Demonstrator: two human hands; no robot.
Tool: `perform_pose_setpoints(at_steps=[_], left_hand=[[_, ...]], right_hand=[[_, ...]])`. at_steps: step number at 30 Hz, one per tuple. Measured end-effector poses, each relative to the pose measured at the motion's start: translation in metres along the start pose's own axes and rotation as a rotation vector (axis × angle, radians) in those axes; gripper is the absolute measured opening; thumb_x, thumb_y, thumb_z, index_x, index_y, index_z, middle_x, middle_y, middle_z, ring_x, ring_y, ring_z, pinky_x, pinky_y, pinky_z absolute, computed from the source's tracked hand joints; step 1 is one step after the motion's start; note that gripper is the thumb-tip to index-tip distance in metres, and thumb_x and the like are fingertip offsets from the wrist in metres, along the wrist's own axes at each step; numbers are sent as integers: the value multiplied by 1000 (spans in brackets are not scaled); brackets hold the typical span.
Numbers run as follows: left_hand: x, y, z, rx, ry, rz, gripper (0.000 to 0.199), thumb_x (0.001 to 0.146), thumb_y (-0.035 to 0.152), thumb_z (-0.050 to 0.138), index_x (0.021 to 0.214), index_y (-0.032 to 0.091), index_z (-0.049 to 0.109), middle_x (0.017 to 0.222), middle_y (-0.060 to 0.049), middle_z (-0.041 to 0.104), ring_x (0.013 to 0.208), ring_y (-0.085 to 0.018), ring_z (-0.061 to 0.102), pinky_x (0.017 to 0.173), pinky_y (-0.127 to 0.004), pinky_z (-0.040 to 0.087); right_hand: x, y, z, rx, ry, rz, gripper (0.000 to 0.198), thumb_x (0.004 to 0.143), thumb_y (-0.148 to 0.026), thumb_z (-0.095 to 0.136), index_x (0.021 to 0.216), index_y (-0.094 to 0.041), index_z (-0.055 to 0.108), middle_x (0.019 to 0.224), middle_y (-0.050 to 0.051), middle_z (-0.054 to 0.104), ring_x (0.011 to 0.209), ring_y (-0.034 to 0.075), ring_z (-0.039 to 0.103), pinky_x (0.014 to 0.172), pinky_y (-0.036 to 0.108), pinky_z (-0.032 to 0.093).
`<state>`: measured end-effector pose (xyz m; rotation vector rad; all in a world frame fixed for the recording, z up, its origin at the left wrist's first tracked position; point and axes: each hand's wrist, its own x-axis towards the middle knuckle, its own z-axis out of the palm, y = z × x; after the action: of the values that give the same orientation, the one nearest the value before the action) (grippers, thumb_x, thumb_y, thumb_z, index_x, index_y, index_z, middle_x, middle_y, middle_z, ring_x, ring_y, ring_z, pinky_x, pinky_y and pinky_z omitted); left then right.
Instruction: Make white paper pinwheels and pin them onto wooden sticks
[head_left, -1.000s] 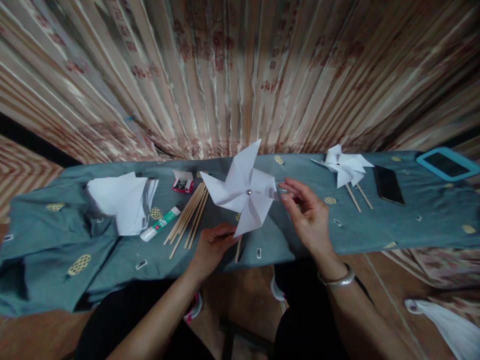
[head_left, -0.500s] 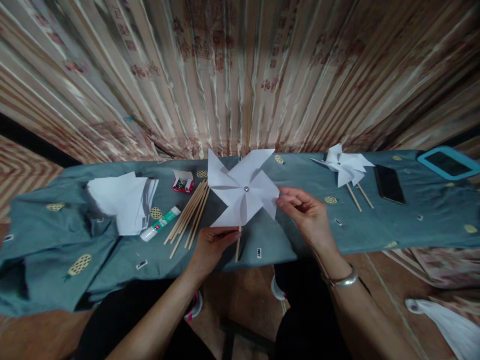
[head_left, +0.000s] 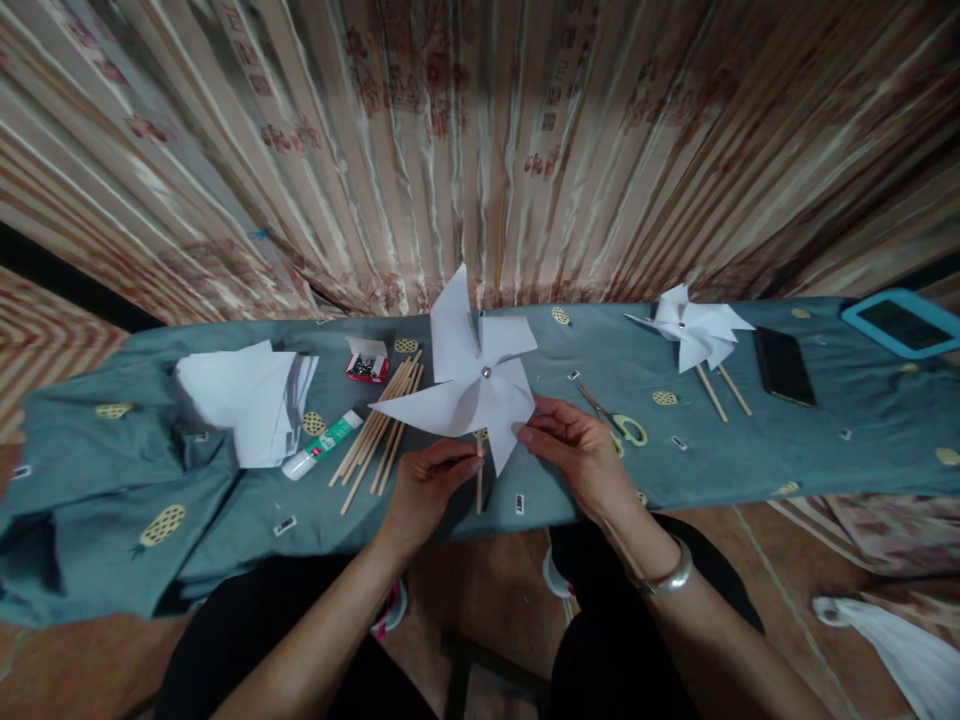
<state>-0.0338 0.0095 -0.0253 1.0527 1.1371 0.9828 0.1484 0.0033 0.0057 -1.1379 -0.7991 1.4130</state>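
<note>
Right now a white paper pinwheel [head_left: 491, 402] is up over the middle of the bench [head_left: 757, 455], its blades spread around a shiny pin [head_left: 486, 373] at the centre. The person's left grip [head_left: 427, 488] is pinched on its wooden stick [head_left: 479, 497], thumb and fingers closing just beneath the blades; whether the stick's lower end touches the bench, I can't tell. The right grip [head_left: 586, 458] has its thumb and fingertips at the edge of the lower right blade, though from here I can't say if it squeezes the paper or only touches it. A silver bracelet [head_left: 671, 572] sits on that arm. Just beyond the right grip lie scissors [head_left: 602, 406] with pale green handles, partly hidden by the hand. On the other side, near the left grip, a loose bundle of wooden sticks [head_left: 379, 430] lies fanned out, with a green-and-white glue stick [head_left: 322, 446] beside it and an open red box [head_left: 367, 366] of small metal pieces behind. Farther left is a pile of white paper [head_left: 244, 400]. Well over to the right, more white pinwheel blades [head_left: 701, 330] with two sticks lie near a dark phone [head_left: 784, 367], then a blue-framed device [head_left: 904, 325]. A patterned curtain [head_left: 480, 160] hangs behind it all.
</note>
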Motion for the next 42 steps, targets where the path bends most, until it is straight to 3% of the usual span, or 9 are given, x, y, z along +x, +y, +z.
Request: perform_pose_setpoints(at_steps=[6, 9, 13, 16, 18, 21, 26, 31, 42], left_hand=[[-2, 0, 0, 31, -58, 1, 23, 66, 37, 80, 73, 16, 77, 76, -4, 72, 76, -19, 63, 74, -29, 48], [-4, 0, -1, 46, -43, -8, 23, 68, 36, 78, 74, 15, 77, 74, -4, 71, 75, -19, 62, 75, -30, 48], [-6, 0, -3, 64, -38, -19, 23, 69, 37, 77, 75, 15, 77, 76, -4, 72, 77, -20, 64, 76, -30, 48], [-8, -1, -3, 61, -66, -32, 23, 68, 37, 77, 77, 16, 77, 80, -4, 74, 80, -21, 66, 78, -31, 49], [-8, -2, -2, 60, -92, -39, 22, 67, 36, 78, 78, 17, 78, 81, -4, 75, 81, -21, 67, 79, -31, 50], [-9, -4, -2, 69, -115, -56, 22, 66, 35, 78, 78, 17, 79, 82, -5, 77, 81, -22, 68, 78, -31, 52], [-7, -5, 0, 18, -54, -85, 20, 61, 33, 81, 75, 18, 78, 80, -5, 78, 82, -23, 70, 82, -34, 54], [-4, -4, 0, -3, -47, -28, 16, 62, 29, 80, 74, 19, 79, 80, -4, 78, 82, -22, 71, 84, -35, 55], [-2, -3, -1, 69, -66, 11, 12, 66, 29, 78, 73, 19, 78, 75, -4, 75, 74, -18, 66, 73, -27, 51]], right_hand=[[-9, 13, 14, -52, -145, 34, 30, 63, -35, 87, 85, -23, 72, 76, -2, 76, 68, 12, 68, 68, 24, 54], [-14, 8, 11, -201, -171, -11, 25, 70, -38, 82, 86, -21, 72, 70, 0, 75, 64, 13, 67, 58, 23, 50], [-11, -7, -10, -370, 13, -210, 19, 78, -40, 74, 76, -22, 71, 57, -2, 68, 50, 10, 57, 50, 23, 44], [1, -10, -26, -382, 199, -386, 22, 78, -39, 75, 95, -25, 72, 84, 1, 76, 77, 16, 68, 73, 30, 52], [9, -8, -33, -387, 185, -413, 33, 78, -39, 75, 108, -27, 69, 104, 4, 75, 97, 19, 68, 87, 35, 51], [17, -2, -35, -325, 129, -356, 39, 76, -41, 76, 111, -28, 68, 106, 3, 74, 101, 19, 67, 90, 35, 51], [13, -4, -33, -211, 149, -252, 40, 66, -42, 82, 100, -24, 71, 78, -2, 74, 71, 14, 67, 70, 29, 53], [6, -10, -26, -174, 103, -144, 36, 61, -37, 87, 92, -24, 72, 63, -5, 69, 58, 11, 61, 57, 25, 48], [-7, -4, -7, -48, -9, 38, 33, 59, -38, 89, 81, -20, 72, 64, -3, 72, 55, 10, 63, 50, 21, 45]])
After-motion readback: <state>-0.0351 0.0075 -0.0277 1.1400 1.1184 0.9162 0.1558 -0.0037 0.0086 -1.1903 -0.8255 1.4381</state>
